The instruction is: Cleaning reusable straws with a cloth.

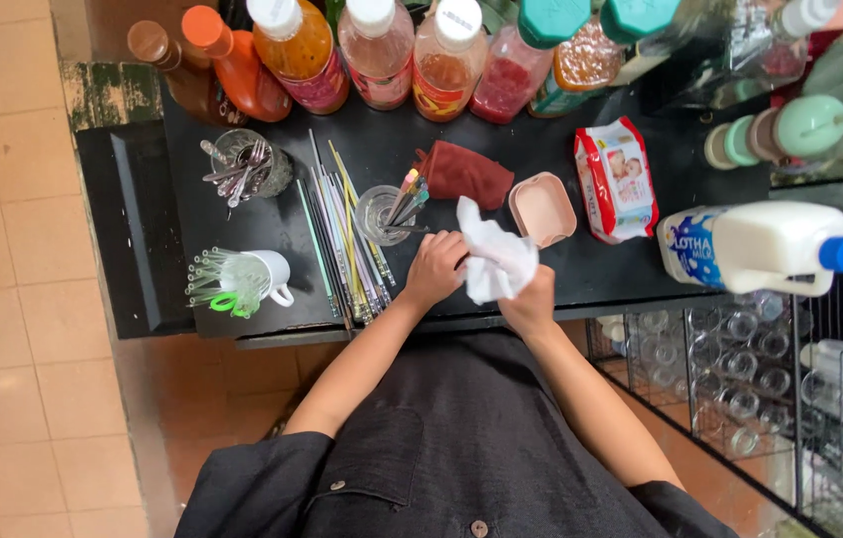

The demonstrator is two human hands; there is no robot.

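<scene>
white tissue (496, 261) pinched between left hand (433, 269) and right hand (531, 302), fingers of both closed on it; pink lid (542, 209) just beyond fingertips, straws (342, 239) left.

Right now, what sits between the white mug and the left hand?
In the head view, a spread of thin coloured straws lies on the black table between the white mug and the left hand.

Red-white wipes pack (616, 181), perhaps soft
</scene>
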